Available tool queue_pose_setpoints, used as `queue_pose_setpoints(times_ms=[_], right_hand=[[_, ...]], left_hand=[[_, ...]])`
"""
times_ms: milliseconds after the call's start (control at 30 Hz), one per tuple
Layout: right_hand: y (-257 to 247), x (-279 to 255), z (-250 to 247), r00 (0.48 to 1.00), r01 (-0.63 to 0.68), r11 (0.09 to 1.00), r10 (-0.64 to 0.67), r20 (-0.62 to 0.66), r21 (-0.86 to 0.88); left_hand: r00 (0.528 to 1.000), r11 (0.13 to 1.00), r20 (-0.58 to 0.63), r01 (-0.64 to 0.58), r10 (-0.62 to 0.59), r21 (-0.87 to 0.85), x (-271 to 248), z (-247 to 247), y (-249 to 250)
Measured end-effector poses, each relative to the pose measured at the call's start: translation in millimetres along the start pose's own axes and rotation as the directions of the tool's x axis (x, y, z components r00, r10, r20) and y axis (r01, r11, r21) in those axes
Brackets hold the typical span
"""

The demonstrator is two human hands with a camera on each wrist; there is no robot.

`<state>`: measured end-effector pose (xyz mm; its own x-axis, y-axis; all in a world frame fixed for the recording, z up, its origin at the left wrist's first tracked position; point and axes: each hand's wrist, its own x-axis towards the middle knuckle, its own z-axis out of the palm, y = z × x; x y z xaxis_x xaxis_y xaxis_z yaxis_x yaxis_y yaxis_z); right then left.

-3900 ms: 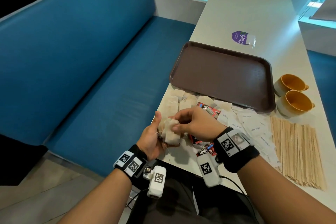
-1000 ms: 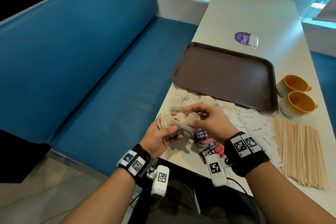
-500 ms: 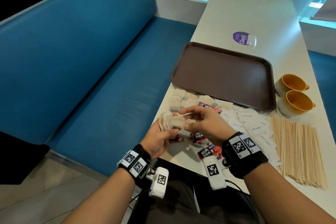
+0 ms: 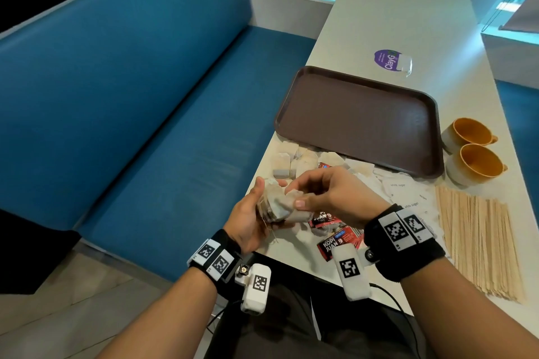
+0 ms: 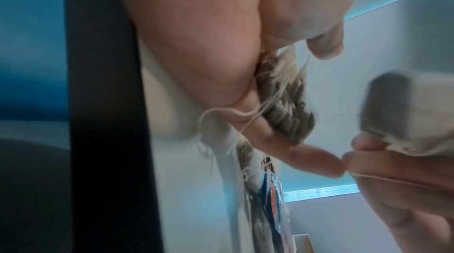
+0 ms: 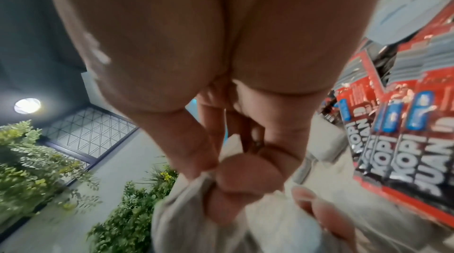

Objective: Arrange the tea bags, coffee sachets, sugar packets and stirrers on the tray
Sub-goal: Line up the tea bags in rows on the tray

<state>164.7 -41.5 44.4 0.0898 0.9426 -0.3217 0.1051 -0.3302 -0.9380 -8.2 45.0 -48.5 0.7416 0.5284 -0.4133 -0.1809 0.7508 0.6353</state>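
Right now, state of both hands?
Left hand: closed, gripping a stack of tea bags.
Right hand: closed, pinching one tea bag against that stack.

The head view is bright and mostly sharp, daylight from the upper right of the frame washing the white rectangular tabletop pale, while the upper left corner falls dark and straight edges bow toward the borders. In the left wrist view, the pale blurred tea bag at the right edge is smeared by motion. The right wrist view is dimmer and soft throughout, with a round glaring ceiling lamp at the left edge.
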Motion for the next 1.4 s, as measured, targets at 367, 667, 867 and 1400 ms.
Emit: queue_pose_setpoints(times_ms=[367,667,867,1400], right_hand=[[9.4,21.6,13.2,0.99,-0.015,0.958,-0.026,-0.141,-0.286],[6.0,9.2,-3.1,0.915,0.071,0.966,-0.162,-0.369,-0.248],[-4.4,3.3,6.4,0.981,0.189,0.973,-0.193,-0.017,-0.135],[12.6,28.9,19.6,0.939,0.125,0.871,-0.259,-0.227,-0.475]], left_hand=[[0.992,0.996,0.124,-0.047,0.038,0.069,-5.2,-2.4,-1.0],[0.992,0.993,0.073,-0.102,0.098,0.051,-3.8,-2.5,-2.8],[0.999,0.999,0.054,0.007,-0.008,0.032,-1.0,-2.4,-0.9],[0.991,0.996,0.104,-0.083,0.086,-0.032,-0.4,-3.2,-3.0]])
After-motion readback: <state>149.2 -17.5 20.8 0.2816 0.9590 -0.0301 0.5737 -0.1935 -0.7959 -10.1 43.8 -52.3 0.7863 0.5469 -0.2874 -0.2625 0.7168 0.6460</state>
